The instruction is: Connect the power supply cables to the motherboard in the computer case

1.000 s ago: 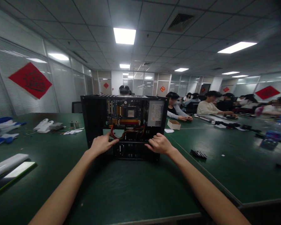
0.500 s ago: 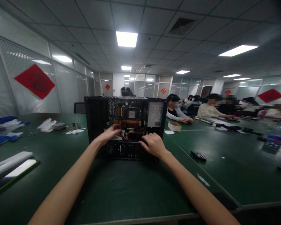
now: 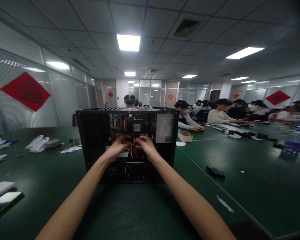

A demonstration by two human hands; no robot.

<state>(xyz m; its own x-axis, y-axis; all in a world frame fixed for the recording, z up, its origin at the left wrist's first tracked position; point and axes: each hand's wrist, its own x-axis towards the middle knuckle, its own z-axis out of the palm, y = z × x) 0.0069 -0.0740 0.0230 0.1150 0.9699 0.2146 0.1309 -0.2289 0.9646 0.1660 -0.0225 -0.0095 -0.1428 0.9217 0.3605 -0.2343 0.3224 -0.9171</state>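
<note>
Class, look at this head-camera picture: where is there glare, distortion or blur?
Head view: the ceiling light glares white; straight lines bow toward the edges; corners darken; hands inside the computer case sit in shadow, fingers hard to make out.

There is one view only, from a camera on the person's head. It looks forward and a little down over the green table, near enough that both forearms reach out from the lower edge to the open computer case at the centre. Behind, it takes in the long room and the ceiling.
</note>
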